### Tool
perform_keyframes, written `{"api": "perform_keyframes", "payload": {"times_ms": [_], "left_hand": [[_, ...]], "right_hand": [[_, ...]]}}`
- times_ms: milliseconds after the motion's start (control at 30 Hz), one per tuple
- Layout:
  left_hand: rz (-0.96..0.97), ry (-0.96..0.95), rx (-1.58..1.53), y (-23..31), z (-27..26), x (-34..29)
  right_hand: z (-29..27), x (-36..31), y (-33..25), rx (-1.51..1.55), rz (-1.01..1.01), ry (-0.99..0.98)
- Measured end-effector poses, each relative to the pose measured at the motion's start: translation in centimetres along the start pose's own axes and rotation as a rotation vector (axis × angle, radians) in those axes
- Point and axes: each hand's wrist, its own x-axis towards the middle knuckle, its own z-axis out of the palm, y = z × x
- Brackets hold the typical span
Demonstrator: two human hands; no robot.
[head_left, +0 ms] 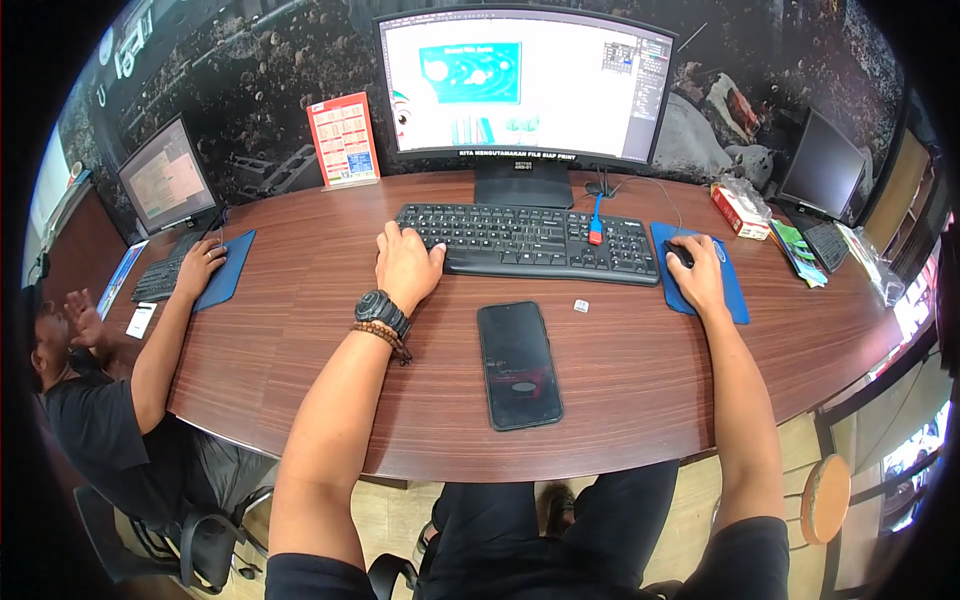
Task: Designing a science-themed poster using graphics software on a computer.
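My left hand (407, 265) rests on the left end of a black keyboard (520, 240), its thumb spread from the fingers, holding nothing. A dark watch (381, 312) and a beaded bracelet (385, 338) are on that wrist. At the right, my right hand (700, 275) lies over a black computer mouse (680, 252) on a blue mouse pad (735, 297), the palm hiding part of the mouse. Behind the keyboard, a wide monitor (570, 110) shows a design program with a teal picture. A dark smartphone (520, 366) lies face up between my forearms.
A blue cable with a red plug (597, 238) lies across the keyboard. A small white keycap-like piece (581, 306) sits nearby. A desk calendar (343, 140) stands behind. On the left, a seated co-worker (110, 410) uses another mouse. A red-white box (741, 211) and second monitor (822, 163) stand right.
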Motion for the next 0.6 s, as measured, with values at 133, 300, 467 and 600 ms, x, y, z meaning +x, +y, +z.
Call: {"api": "perform_keyframes", "payload": {"times_ms": [133, 300, 467, 600], "left_hand": [[-0.033, -0.060, -0.012, 0.5, -0.7, 0.0], [-0.006, -0.008, -0.013, -0.2, 0.0, -0.1], [-0.002, 0.006, -0.013, -0.2, 0.3, -0.1], [-0.005, 0.007, -0.015, -0.2, 0.3, -0.1]], "right_hand": [[0.0, -0.1, -0.2, -0.001, 0.004, 0.009], [0.0, -0.1, -0.5, -0.002, 0.030, -0.002], [-0.1, -0.1, -0.6, 0.010, 0.038, -0.007], [-0.2, -0.2, -0.5, 0.001, 0.037, -0.006]]}}
